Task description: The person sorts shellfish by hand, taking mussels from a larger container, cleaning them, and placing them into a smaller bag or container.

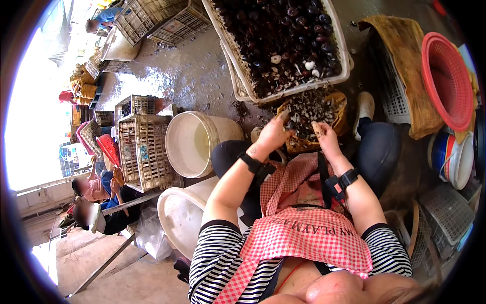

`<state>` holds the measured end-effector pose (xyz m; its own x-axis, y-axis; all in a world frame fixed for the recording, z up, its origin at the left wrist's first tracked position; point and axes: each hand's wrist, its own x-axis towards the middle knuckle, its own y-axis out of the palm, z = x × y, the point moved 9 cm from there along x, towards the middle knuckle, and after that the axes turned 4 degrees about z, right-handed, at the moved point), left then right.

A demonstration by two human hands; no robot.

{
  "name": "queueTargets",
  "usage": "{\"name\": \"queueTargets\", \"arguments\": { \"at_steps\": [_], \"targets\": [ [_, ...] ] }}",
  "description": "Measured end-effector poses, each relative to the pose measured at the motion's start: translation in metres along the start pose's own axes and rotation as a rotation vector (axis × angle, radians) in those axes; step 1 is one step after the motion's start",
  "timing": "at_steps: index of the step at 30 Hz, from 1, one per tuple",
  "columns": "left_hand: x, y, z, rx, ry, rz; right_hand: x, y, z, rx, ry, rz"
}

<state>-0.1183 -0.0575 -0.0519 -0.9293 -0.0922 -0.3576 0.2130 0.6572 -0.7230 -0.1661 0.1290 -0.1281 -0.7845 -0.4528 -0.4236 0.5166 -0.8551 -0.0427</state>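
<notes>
My left hand [272, 133] is over a yellow sack-lined container [294, 146] of dark and white peelings [309, 110]. Its thumb and index finger curve apart around a small dark patch; whether that is a held piece cannot be told. Across from it, my right hand [327, 140] is bent with a pale, dirt-stained covering at a fingertip. Anything inside its fingers is hidden. Just beyond both hands, a white plastic crate [343, 72] is filled with dark, round water chestnuts [292, 30], with a few peeled white ones [309, 65] and scraps near its front edge.
At left stand an open white bucket [190, 144], a second tub [182, 220] and slatted crates [142, 152]. A red basket [448, 81] and a cloth-draped crate [402, 76] are at right. Other people [95, 190] sit far left. The floor [167, 72] is wet.
</notes>
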Motion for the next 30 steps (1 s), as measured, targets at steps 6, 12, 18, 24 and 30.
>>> {"name": "queueTargets", "arguments": {
  "at_steps": [6, 12, 18, 24, 30],
  "targets": [
    [0.1, -0.119, -0.015, 0.597, -0.158, -0.106, 0.005, 0.0, -0.042, 0.278, 0.218, -0.008],
    [0.153, -0.158, 0.009, 1.126, -0.142, -0.148, -0.002, 0.005, -0.015, 0.28, 0.308, 0.028],
    [0.136, -0.175, 0.007, 0.878, -0.166, -0.209, -0.003, 0.008, -0.021, 0.322, 0.32, 0.063],
    [0.042, -0.088, 0.024, -0.738, -0.383, -0.053, -0.014, 0.016, 0.011, 0.567, 0.332, 0.112],
    [-0.034, 0.017, -0.024, -0.896, -0.183, 0.105, -0.02, 0.041, 0.035, 0.31, -0.048, 0.323]
  ]
}}
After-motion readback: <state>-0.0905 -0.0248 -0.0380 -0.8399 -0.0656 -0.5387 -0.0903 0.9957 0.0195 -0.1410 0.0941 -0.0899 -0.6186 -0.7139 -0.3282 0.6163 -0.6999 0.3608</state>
